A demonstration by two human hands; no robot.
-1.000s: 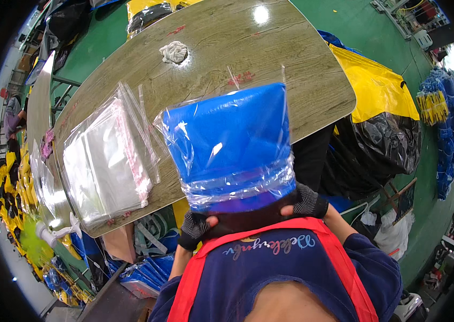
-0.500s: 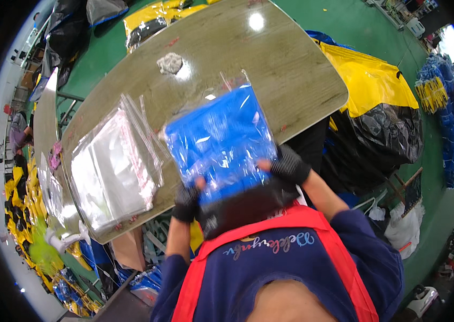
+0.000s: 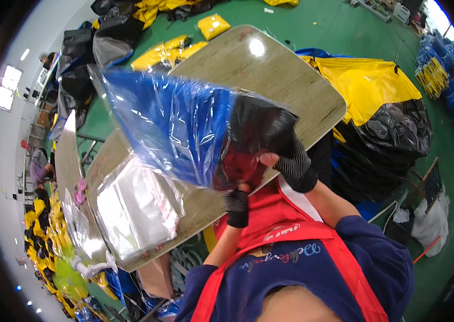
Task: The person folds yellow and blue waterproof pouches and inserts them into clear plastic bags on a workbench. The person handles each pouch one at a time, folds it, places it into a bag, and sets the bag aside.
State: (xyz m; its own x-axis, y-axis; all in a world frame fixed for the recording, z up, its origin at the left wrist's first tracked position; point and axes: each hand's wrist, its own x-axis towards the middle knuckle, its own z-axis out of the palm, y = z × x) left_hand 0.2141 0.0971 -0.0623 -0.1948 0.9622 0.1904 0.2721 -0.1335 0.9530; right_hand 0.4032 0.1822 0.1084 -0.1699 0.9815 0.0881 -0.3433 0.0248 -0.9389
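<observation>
A clear plastic bag [image 3: 221,166] holding folded blue and black material [image 3: 173,118] is lifted over the table, tilted, with its blue end pointing to the far left. My left hand [image 3: 238,205], in a black fingerless glove, pinches the bag's near edge, the thumb showing on top. On the other side of that edge my right hand [image 3: 291,163], gloved alike, grips the bag beside the black part, thumb on top. The fingers beneath the bag are hidden. A stack of clear plastic bags [image 3: 135,209] lies on the table to the left of my left hand.
The wood-patterned table [image 3: 312,91] has rounded corners. Close to its right side stands a big yellow and black sack-like bundle [image 3: 382,118]. Yellow packages [image 3: 213,26] lie on the green floor [image 3: 275,21] beyond. A white fan-like stand [image 3: 95,265] is at the left.
The bag with the blue and black material has risen off the table and swung, its blue end now toward the far left. Both hands have shifted to its near edge. The view has turned slightly.
</observation>
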